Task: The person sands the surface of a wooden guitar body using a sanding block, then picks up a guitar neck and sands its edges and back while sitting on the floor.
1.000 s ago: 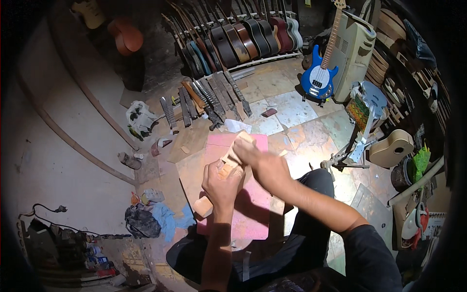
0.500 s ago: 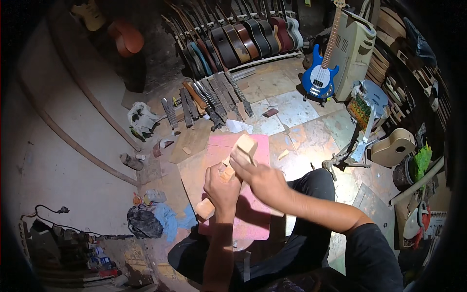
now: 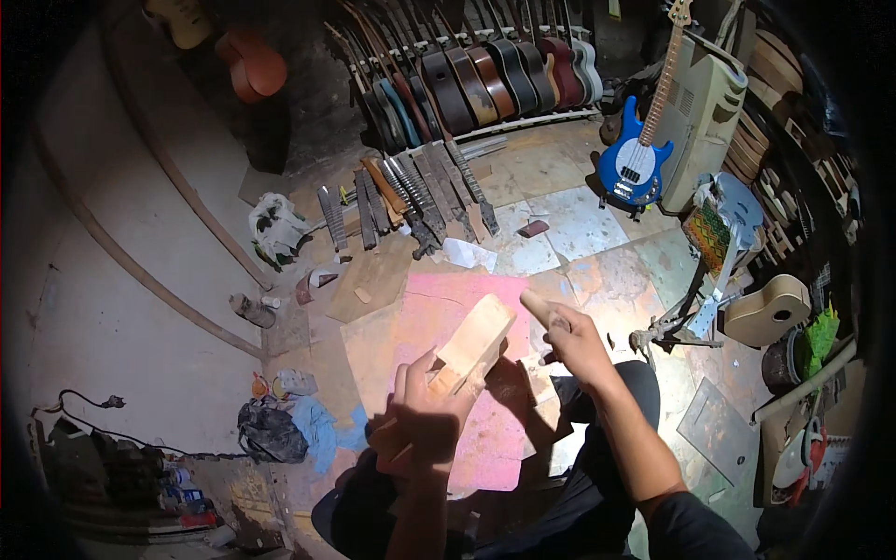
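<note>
My left hand [image 3: 422,422] grips a pale wooden guitar-neck blank [image 3: 474,338], holding it up over a pink board [image 3: 457,322] on the floor. Its wide end points up and to the right. My right hand [image 3: 569,341] is lifted to the right of the blank, apart from it, closed on a small pale block [image 3: 541,310] that looks like a sanding block. My dark-trousered legs show below the hands.
Several unfinished guitar necks [image 3: 411,191] lie fanned on the floor beyond the board. Guitar bodies [image 3: 485,75] lean in a rack at the back. A blue bass guitar [image 3: 635,159] stands right. A dark bag [image 3: 271,431] and cloths lie left.
My right hand has pulled off the wooden blank and moved right and up with the block. The blank is now uncovered, its wide end tilted higher.
</note>
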Motion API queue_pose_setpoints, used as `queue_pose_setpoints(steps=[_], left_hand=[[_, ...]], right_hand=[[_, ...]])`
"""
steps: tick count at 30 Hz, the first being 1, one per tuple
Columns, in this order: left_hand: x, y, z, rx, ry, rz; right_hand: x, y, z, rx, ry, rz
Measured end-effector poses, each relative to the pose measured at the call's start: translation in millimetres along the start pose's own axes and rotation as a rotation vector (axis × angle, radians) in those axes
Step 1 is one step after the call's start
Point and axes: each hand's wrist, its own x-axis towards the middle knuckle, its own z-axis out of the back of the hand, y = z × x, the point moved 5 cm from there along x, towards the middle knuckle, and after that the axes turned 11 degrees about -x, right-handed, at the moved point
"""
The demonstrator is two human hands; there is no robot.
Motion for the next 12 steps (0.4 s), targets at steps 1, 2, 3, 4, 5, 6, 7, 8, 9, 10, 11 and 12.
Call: queue_pose_setpoints(steps=[1, 2, 3, 4, 5, 6, 7, 8, 9, 10, 11, 12], left_hand=[[-2, 7, -1, 0.064, -0.025, 0.002], [-4, 9, 0, 0.146, -0.021, -0.06], [-7, 12, 1, 0.23, -0.013, -0.121], [-3, 10, 1, 0.308, -0.011, -0.19], [0, 4, -3, 0.327, -0.011, -0.321], [3, -3, -5, 0.353, -0.008, -0.454], [6, -4, -6, 0.355, 0.005, -0.488], [8, -5, -6, 0.356, 0.017, -0.52], [11, -1, -6, 0.331, 0.038, -0.451], [14, 2, -7, 0.303, 0.059, -0.382], [16, 3, -9, 0.333, 0.088, -0.288], [23, -6, -6, 0.378, 0.115, -0.198]], right_hand=[[1, -12, -1, -0.006, -0.004, -0.04], [2, -28, -6, 0.056, -0.003, -0.063], [4, -48, -10, 0.08, 0.002, -0.102], [6, -61, -10, 0.101, 0.006, -0.129], [6, -70, -10, 0.11, -0.01, -0.144], [7, -79, -12, 0.122, -0.009, -0.151], [8, -86, -13, 0.134, -0.01, -0.159], [9, -92, -12, 0.145, -0.012, -0.166], [9, -91, -12, 0.144, -0.019, -0.159], [9, -94, -10, 0.129, -0.006, -0.153], [11, -101, -8, 0.112, 0.005, -0.146], [13, -104, -12, 0.107, 0.026, -0.136]])
